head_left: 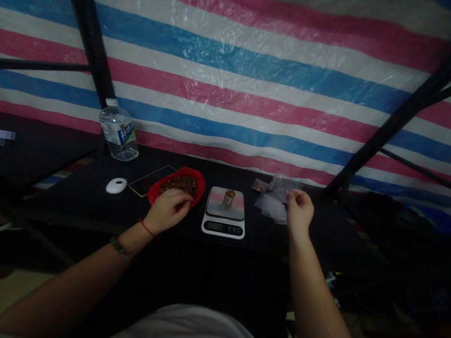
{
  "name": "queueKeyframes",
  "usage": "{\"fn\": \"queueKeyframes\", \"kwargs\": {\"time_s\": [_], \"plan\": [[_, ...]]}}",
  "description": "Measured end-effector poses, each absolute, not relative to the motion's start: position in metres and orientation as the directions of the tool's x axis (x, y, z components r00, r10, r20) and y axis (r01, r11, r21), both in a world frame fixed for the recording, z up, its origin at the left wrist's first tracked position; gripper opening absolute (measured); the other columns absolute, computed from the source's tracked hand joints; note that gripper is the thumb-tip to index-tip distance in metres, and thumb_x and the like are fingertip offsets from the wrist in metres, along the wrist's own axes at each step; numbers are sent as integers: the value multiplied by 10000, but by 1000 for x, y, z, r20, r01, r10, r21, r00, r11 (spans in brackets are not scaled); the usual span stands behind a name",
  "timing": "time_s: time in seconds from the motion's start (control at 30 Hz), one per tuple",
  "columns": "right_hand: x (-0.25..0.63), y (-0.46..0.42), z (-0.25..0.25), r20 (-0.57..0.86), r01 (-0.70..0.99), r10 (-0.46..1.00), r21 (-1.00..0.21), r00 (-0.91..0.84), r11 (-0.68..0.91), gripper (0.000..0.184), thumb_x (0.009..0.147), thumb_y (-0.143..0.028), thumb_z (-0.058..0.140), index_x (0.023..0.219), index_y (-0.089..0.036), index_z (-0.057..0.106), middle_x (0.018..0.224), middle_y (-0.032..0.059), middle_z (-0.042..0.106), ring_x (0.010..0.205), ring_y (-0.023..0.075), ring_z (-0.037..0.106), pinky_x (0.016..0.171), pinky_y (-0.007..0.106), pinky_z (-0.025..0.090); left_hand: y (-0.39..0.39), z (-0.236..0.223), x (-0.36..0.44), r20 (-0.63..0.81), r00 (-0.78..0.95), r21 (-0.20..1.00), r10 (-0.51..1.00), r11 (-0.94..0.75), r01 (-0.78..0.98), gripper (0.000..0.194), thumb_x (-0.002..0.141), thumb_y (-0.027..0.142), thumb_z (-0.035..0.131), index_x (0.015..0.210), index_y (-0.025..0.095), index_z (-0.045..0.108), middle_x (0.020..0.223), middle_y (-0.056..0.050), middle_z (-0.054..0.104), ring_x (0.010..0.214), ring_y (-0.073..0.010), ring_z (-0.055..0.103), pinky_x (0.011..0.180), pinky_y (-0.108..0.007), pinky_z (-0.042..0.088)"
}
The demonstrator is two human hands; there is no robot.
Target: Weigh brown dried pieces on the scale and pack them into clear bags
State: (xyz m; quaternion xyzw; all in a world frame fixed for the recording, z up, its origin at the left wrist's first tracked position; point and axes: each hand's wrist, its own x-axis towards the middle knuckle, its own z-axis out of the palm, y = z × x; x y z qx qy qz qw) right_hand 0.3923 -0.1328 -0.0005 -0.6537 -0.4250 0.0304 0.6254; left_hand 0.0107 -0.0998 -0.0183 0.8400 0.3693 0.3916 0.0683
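My left hand (pixel 168 209) rests over the near edge of a red container (pixel 201 183) that holds brown granules (pixel 183 183). Its fingers are curled together; whatever they hold, if anything, is hidden. Between my hands a white digital scale (pixel 226 213) carries a small metal cup (pixel 228 199) with brown bits at its top. To the right, my right hand (pixel 301 211) is closed in a pinch at the edge of a clear plastic bag (pixel 275 206), which lies among other clear bags. A small bag with brown contents (pixel 260 186) lies just left of them.
A large clear bottle (pixel 119 132) stands at the back left of the black table (pixel 266 235). Near it lie a white mouse (pixel 116 185) and a flat dark thing with a light edge (pixel 147 179), partly under the red container. Dark metal posts (pixel 367 137) frame a striped sheet behind.
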Motion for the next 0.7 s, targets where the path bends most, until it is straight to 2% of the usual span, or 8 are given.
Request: {"fn": "queueKeyframes", "kwargs": {"time_s": [0.07,0.13,0.23,0.33,0.43,0.53,0.63,0.7], "plan": [[362,-140,15,423,285,680,-906,598,312,317,716,-425,612,921,-186,583,815,55,646,713,190,603,605,288,475,-109,-16,17,592,409,508,694,-716,479,219,832,318,558,989,211,667,955,-75,681,906,-215,630,872,-370,491],[323,-151,28,349,45,817,-928,458,371,306,710,-421,648,922,-221,555,778,19,622,659,156,582,563,259,466,-118,-15,24,551,417,638,723,-687,347,441,788,391,644,1188,215,585,1106,-103,643,992,-232,618,889,-375,496],[263,-167,39,213,-295,961,-920,174,257,293,697,-372,709,905,-244,548,724,-14,591,603,120,548,530,230,458,-129,-16,35,556,432,775,710,-631,40,922,653,542,747,1417,232,336,1369,-164,472,1215,-302,506,972,-426,458],[216,-177,37,55,-502,997,-865,-61,17,339,657,-323,769,914,-233,567,703,-37,584,575,92,532,492,194,427,-136,-13,40,666,334,744,667,-628,-228,1134,564,616,767,1468,250,190,1483,-190,307,1332,-354,368,1057,-500,366],[190,-177,27,-75,-538,972,-822,-221,-186,391,614,-295,798,926,-216,576,685,-47,581,539,72,514,472,175,401,-141,-5,36,684,250,729,685,-625,-279,1109,558,584,788,1450,254,217,1451,-190,352,1307,-347,404,1064,-516,351],[181,-174,15,-144,-507,949,-817,-281,-275,411,613,-297,787,953,-213,571,700,-48,581,542,64,511,486,172,391,-143,2,31,657,214,753,723,-609,-249,942,590,569,779,1360,227,358,1339,-168,481,1225,-318,494,1020,-483,411],[180,-170,5,-167,-383,963,-893,-210,-238,399,645,-330,747,980,-219,562,730,-42,569,568,72,513,490,177,367,-144,2,28,626,245,780,741,-596,-192,790,651,531,757,1285,207,413,1252,-148,542,1144,-284,556,966,-439,461],[184,-169,2,-92,-256,992,-960,-89,-112,398,670,-348,717,1010,-229,550,787,-36,562,583,76,501,494,187,361,-145,2,29,623,260,779,738,-616,-116,728,694,489,735,1276,197,409,1200,-136,562,1096,-267,580,925,-417,486]]}}
